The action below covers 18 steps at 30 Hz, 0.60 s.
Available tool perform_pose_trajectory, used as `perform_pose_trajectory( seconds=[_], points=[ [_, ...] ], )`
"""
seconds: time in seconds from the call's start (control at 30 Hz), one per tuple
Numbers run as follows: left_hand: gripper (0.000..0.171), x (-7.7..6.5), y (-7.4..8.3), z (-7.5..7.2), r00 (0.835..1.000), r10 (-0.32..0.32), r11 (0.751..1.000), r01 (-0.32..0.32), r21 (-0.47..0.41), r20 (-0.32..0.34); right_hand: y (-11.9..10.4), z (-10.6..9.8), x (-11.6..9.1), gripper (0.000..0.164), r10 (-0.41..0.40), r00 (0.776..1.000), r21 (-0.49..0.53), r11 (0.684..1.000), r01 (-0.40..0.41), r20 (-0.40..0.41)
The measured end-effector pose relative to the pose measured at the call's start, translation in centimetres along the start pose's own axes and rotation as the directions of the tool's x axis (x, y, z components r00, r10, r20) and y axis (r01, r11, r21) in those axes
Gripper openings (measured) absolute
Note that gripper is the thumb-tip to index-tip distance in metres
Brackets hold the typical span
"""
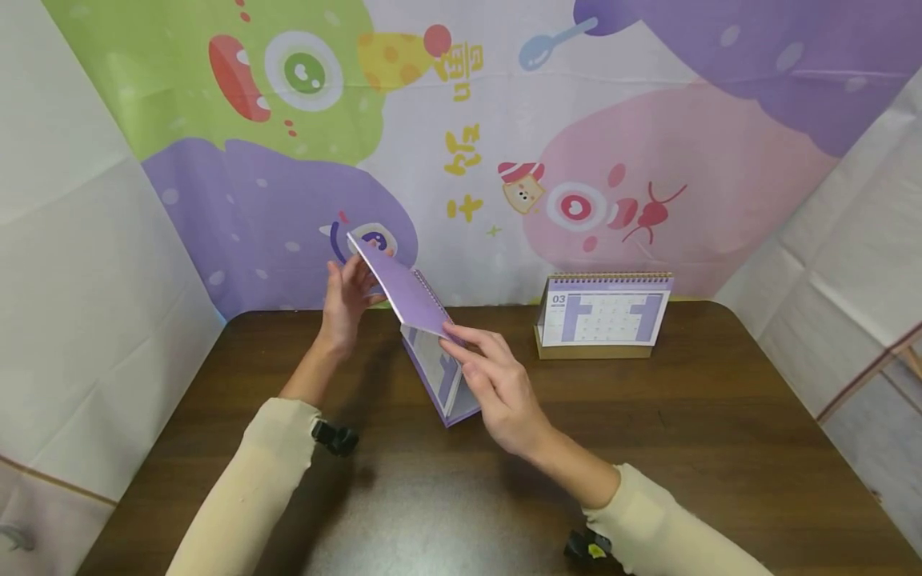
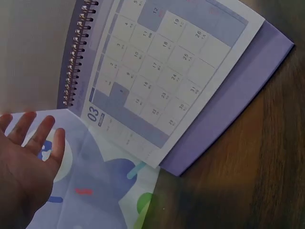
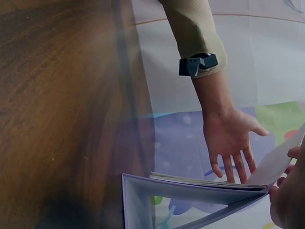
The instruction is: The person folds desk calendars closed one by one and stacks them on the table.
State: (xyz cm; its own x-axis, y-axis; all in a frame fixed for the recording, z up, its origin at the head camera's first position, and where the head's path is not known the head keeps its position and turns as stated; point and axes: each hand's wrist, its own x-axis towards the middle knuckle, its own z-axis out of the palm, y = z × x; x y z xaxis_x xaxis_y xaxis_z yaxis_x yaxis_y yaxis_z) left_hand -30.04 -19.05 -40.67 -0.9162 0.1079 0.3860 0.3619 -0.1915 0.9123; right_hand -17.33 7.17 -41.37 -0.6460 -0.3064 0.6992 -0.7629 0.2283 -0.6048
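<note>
A purple desk calendar (image 1: 421,364) stands on its folding base near the table's middle, with its spiral along the top. Its purple cover (image 1: 400,290) is lifted and slants up to the left. At the cover's near end, the right hand (image 1: 510,400) pinches the edge by the spiral with its fingertips. My left hand (image 1: 342,310) is raised at the cover's far left side, fingers spread and partly hidden behind it. In the left wrist view, a month page (image 2: 147,71) marked 03 lies exposed below the spiral (image 2: 77,57).
A second desk calendar (image 1: 605,320), also turned to 03, stands on a tan base at the table's back right. Behind the brown table (image 1: 648,448) hangs a cartoon-printed cloth (image 1: 461,264). White sheets (image 1: 72,240) line both sides.
</note>
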Motion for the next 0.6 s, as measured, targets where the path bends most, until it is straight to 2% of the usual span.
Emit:
perform_pose_trajectory(
  seconds=[0.13, 0.37, 0.6],
  points=[
    [0.116, -0.3, -0.1, -0.4, 1.0, 0.021, 1.0, -0.022, -0.022, -0.002, 0.0, 0.3, -0.2, 0.04, -0.014, 1.0, -0.017, 1.0, 0.014, 0.017],
    [0.117, -0.7, -0.1, -1.4, 1.0, 0.006, 0.999, -0.007, -0.039, -0.025, 0.2, 0.5, -0.3, 0.04, -0.059, 0.998, -0.074, 0.995, 0.061, 0.031],
    [0.104, -1.0, -0.3, -2.8, 0.998, -0.036, 0.999, 0.034, -0.038, -0.06, -0.1, 0.7, -0.3, 0.036, -0.109, 0.991, -0.21, 0.97, 0.123, 0.077]
  ],
)
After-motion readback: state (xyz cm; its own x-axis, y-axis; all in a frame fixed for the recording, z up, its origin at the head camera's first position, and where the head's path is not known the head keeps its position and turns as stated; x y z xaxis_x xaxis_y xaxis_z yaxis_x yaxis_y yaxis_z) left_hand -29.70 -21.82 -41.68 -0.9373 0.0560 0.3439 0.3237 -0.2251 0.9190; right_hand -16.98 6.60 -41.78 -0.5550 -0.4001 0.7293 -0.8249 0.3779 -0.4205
